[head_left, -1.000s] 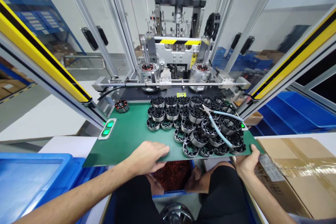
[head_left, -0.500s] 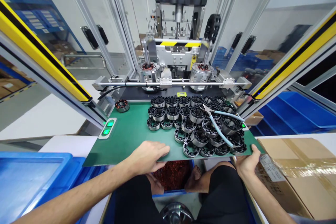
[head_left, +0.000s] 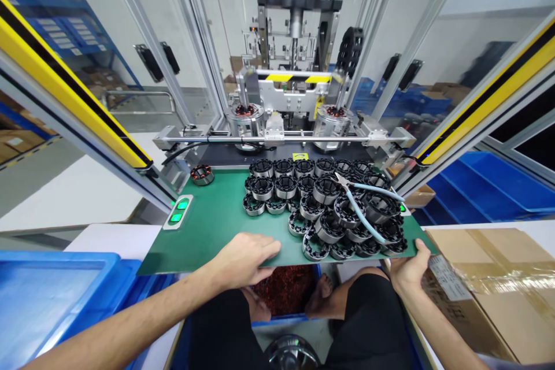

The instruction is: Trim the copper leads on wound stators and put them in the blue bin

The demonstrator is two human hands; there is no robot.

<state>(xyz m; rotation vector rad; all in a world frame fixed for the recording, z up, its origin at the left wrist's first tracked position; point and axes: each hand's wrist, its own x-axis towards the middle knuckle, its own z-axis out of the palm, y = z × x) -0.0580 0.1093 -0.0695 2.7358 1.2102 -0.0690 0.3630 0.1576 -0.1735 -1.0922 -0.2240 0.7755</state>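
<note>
My left hand [head_left: 246,258] lies palm down over the front edge of the green work table [head_left: 212,228], its fingers loosely extended and holding nothing. At the table's right front corner is my right hand [head_left: 410,266], the visible digits apart and touching the edge; its other fingers are partly hidden. Between the hands, several silver ring-shaped stator cores [head_left: 315,245] with black inserts stand in stacked rows. Cutting pliers [head_left: 358,208] with light blue handles lie across the stacks on the right. One stator with copper windings [head_left: 202,174] sits alone at the back left.
Behind the table, a machine holds two copper-wound stators in metal fixtures [head_left: 245,124] [head_left: 333,125]. Yellow-and-black posts [head_left: 69,81] flank it. Green-lit buttons [head_left: 178,212] sit at left. A cardboard box [head_left: 498,283] stands right, blue trays [head_left: 56,300] left, and a bin of copper-coloured scraps [head_left: 286,289] below.
Both hands, the stators and the pliers stay in place. The machine's yellow-striped crossbar and the black cable chain sit slightly lower than before.
</note>
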